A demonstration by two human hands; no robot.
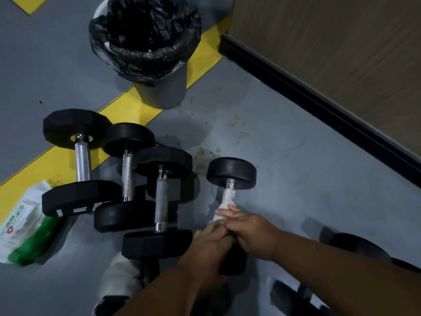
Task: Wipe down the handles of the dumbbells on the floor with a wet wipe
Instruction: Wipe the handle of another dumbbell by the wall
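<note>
A white wet wipe (224, 209) is wrapped round the handle of the rightmost dumbbell (231, 173), which lies on the grey floor (296, 179) at about 4 o'clock from frame centre. The wipe is gripped by the curled fingers (230, 213) of the right hand (252, 233). The left hand (209, 245) is closed round the handle's near end, touching the right hand. Three further dumbbells (127, 174) are laid side by side at 9 o'clock of the wiped one. A wipes packet (20, 222) is seen at 8 o'clock. A bin (164, 92) with a black liner stands at 12 o'clock on a yellow stripe (127, 106).
</note>
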